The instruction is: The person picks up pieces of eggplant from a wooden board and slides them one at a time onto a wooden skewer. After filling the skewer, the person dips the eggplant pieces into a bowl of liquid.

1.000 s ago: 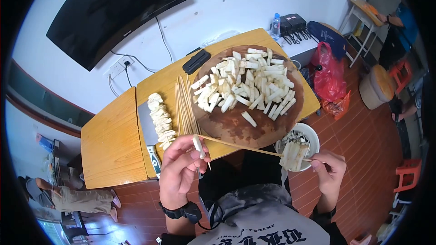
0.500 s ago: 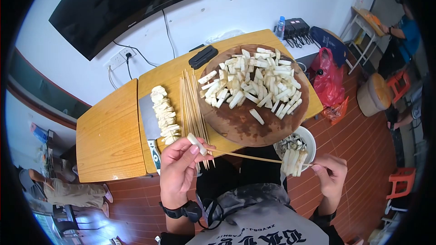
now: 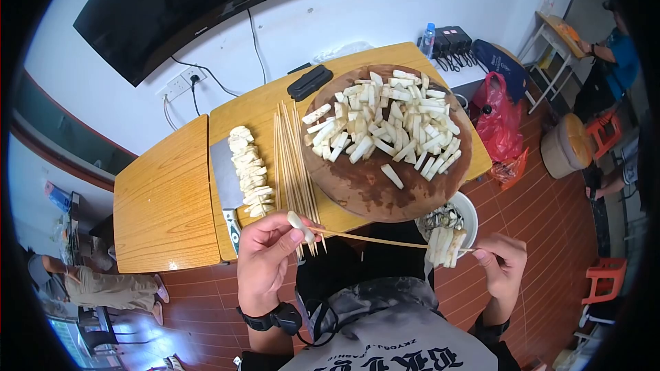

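Observation:
My left hand [image 3: 269, 254] pinches a pale vegetable strip [image 3: 300, 225] between thumb and fingers, against one end of a wooden skewer [image 3: 371, 238]. My right hand [image 3: 503, 260] grips the skewer's other end. Several pale strips [image 3: 445, 246] are threaded side by side near the right fingers. Beyond the hands, a round wooden chopping board [image 3: 368, 196] carries a heap of cut strips [image 3: 392, 120]. Bare skewers [image 3: 290, 158] lie in a bundle left of the board. Beside them, a row of threaded pieces [image 3: 249, 172] rests over a knife with a wide blade [image 3: 223, 172].
A white bucket [image 3: 471, 220] with dark and pale scraps stands below the board's front edge. A black case [image 3: 309, 83] lies on the wooden table [image 3: 161, 199]. Red bags [image 3: 498, 124] and a stool [image 3: 605, 280] are on the right. Other people are at both sides.
The strip in my left hand has tilted and shifted slightly right and down at the skewer's end. My right hand and the threaded strips have barely moved.

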A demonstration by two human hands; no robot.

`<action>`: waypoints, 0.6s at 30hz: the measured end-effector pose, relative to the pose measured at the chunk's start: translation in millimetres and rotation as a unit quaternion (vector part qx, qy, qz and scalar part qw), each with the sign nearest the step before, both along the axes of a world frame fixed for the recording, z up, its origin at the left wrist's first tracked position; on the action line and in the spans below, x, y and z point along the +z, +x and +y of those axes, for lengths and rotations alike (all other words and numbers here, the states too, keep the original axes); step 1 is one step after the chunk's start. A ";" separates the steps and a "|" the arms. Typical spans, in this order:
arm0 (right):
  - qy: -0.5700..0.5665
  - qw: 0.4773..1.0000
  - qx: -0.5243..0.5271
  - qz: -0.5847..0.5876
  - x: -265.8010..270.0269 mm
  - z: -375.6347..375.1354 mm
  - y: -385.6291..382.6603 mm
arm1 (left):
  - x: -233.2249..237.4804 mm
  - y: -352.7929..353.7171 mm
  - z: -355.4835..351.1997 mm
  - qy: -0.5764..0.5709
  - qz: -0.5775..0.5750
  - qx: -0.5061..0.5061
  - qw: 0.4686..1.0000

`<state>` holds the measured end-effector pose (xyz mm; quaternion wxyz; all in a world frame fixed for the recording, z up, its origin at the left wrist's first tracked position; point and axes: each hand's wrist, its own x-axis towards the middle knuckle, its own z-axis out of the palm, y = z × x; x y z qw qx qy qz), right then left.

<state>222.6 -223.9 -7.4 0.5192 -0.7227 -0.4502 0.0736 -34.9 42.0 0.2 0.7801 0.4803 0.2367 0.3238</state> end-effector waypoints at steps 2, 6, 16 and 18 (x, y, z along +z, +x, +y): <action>0.000 1.000 0.000 -0.002 -0.6 -0.5 0.4 | 0.7 0.7 -0.4 -0.005 -0.006 -0.002 1.000; 0.002 1.000 0.000 -0.005 -1.3 -1.8 0.8 | 1.0 1.2 -1.2 -0.003 -0.007 -0.005 1.000; 0.014 1.000 0.007 -0.007 0.4 -0.7 0.5 | -0.9 -1.8 -1.3 0.003 0.008 -0.006 1.000; 0.011 1.000 0.010 -0.009 -0.3 -1.0 0.9 | 0.2 -3.7 -2.6 0.002 0.015 -0.006 1.000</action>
